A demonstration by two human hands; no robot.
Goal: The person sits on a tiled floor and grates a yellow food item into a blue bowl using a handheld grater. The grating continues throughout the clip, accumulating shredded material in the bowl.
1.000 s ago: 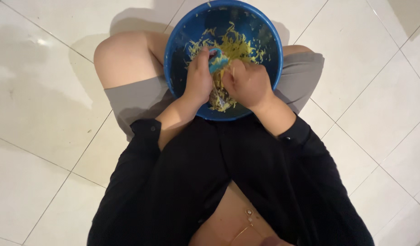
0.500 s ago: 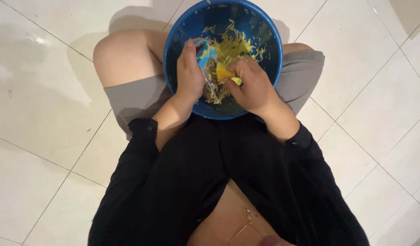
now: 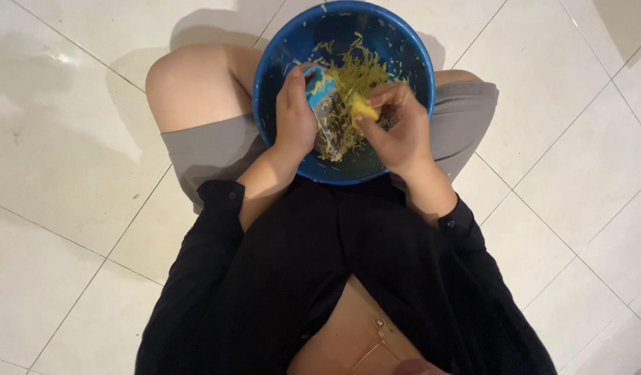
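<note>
A round blue bowl (image 3: 417, 69) rests between my knees, with a heap of yellow shreds (image 3: 365, 73) inside it. My left hand (image 3: 294, 118) grips a hand grater (image 3: 332, 125) with a light blue handle, held slanted inside the bowl. My right hand (image 3: 397, 132) pinches a small yellow piece of food (image 3: 364, 107) at the grater's right edge, its fingertips raised off the metal face. Shreds cling to the grater and the bowl's wall.
I sit on a floor of large white tiles (image 3: 70, 153) with dark joints. My bare left knee (image 3: 185, 83) and grey shorts (image 3: 466, 118) flank the bowl. Black sleeves cover both forearms to the wrist.
The right hand has lifted the yellow piece from the grater's lower part up to its right edge. The left hand and grater have shifted only slightly.
</note>
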